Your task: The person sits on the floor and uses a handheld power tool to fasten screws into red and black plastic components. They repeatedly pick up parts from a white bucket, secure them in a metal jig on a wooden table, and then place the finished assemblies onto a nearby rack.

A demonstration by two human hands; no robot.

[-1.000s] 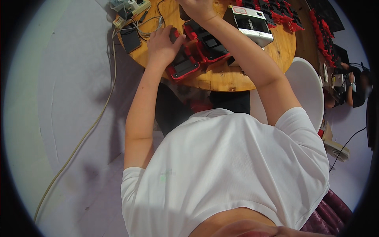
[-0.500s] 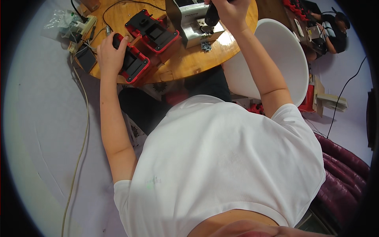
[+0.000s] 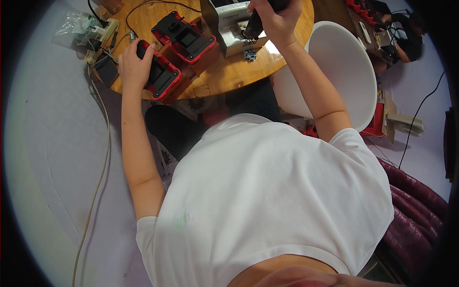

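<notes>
My right hand (image 3: 278,19) is wrapped round a black handheld tool (image 3: 255,26), which looks like an electric screwdriver. The tool's lower end points down at the front of a silver metal box (image 3: 234,28), perhaps a screw feeder; its tip is too small to make out. At the table's left side my left hand (image 3: 135,64) grips the upper end of a red-and-black plastic housing (image 3: 165,79), thumb over its edge. A second, similar housing (image 3: 186,38) lies just right of it. A little heap of small metal pieces (image 3: 250,55) sits before the silver box.
Everything stands on a round wooden table (image 3: 215,86). A power strip (image 3: 103,32), cables and a clear plastic bag (image 3: 71,28) crowd its left edge. A white chair (image 3: 344,71) stands to the right. Beyond it, another person (image 3: 406,38) sits at a second table.
My right hand has brought the black tool slightly down and left, its lower end now against or close to the silver box's front. My left hand stays on the housing.
</notes>
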